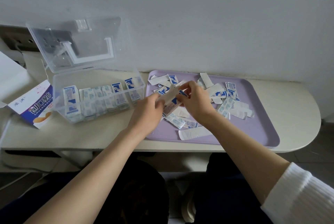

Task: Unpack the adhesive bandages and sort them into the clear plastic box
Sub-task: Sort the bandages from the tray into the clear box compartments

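It seems to be a plain room in a home or small office: a narrow cream desk (289, 115) with a rounded end stands against a bare white wall (198, 15), beside a dark socket panel (19, 41), over grey floor tiles (323, 156).

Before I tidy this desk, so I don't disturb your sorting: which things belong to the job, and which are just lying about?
Job: clear plastic box; bandage carton; purple tray; loose bandages; held bandages, pinched by left hand and right hand.
Lying about: wall socket; cable.
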{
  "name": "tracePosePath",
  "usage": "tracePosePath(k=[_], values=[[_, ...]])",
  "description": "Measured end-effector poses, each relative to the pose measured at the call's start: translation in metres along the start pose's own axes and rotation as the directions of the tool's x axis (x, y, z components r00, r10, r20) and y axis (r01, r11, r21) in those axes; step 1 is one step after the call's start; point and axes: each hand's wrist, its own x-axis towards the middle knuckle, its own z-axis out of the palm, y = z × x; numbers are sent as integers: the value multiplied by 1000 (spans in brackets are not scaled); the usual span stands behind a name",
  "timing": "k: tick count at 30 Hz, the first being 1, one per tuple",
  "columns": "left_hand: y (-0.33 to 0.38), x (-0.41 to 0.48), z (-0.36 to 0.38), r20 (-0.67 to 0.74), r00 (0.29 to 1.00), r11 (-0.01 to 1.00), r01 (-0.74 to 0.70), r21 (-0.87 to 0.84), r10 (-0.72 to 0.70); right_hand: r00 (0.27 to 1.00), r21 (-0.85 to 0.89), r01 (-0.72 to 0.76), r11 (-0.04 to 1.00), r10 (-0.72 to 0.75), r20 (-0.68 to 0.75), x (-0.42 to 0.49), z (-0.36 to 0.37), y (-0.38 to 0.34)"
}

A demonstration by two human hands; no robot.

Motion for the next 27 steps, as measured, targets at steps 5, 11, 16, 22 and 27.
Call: tracePosePath(k=[5, 11, 16, 22, 27], values=[[1, -2, 3, 60, 997, 998, -50, -46, 53, 995, 77, -87, 993, 83, 50, 1, 1, 2], [2, 1, 0, 46, 999, 999, -8, -45, 10, 999, -50, 49, 998, -48, 19, 3, 7, 8], [-2, -3, -1, 5, 988, 932, -145, 332, 152, 925, -402, 376, 835, -312, 218, -4, 7, 7], [-19, -7, 13, 196, 971, 705, -235, 669, 138, 875, -575, 406, 710, -119, 470, -5, 12, 18], [-17, -10, 15, 194, 968, 687, -250, 682, 160, 923, -469, 261, 844, -75, 378, 0, 9, 19]])
